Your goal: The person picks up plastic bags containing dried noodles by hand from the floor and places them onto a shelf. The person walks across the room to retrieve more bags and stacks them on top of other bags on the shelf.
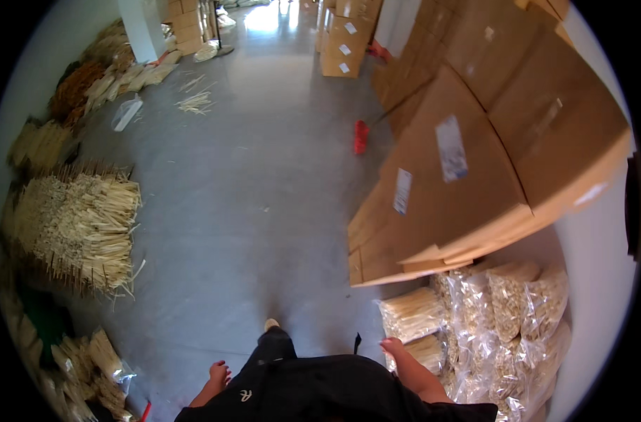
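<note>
Clear plastic bags of pale strips [507, 306] lie right, on the near side of the tall brown cardboard box stack [461, 211]; left, across the smooth grey floor [243, 204], lies a broad cream heap of thin strips [88, 228].

Bright light glares off the floor [243, 190] far beyond the fingers [221, 370], with a faint shadow [274, 308] ahead, between them. Lens distortion bends the boxes [433, 204] to their right; the corners go black.
</note>
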`<action>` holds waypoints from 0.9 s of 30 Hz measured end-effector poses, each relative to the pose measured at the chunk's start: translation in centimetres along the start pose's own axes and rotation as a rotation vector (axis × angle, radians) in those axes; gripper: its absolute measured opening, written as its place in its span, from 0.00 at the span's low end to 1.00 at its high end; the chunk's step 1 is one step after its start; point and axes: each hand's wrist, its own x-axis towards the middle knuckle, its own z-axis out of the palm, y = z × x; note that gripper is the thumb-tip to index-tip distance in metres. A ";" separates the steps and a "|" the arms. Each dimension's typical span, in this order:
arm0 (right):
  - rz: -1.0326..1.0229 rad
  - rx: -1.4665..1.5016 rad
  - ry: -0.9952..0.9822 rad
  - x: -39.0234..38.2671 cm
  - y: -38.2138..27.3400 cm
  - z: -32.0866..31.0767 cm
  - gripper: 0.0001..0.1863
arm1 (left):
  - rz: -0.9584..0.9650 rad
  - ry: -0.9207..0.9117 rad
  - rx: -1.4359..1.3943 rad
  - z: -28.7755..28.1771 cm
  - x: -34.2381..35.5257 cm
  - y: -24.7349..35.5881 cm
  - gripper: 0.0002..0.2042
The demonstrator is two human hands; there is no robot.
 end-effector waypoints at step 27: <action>-0.729 -0.595 -0.213 31.2 -98.7 26.1 0.25 | -0.282 0.435 -0.838 -29.9 23.1 29.5 0.15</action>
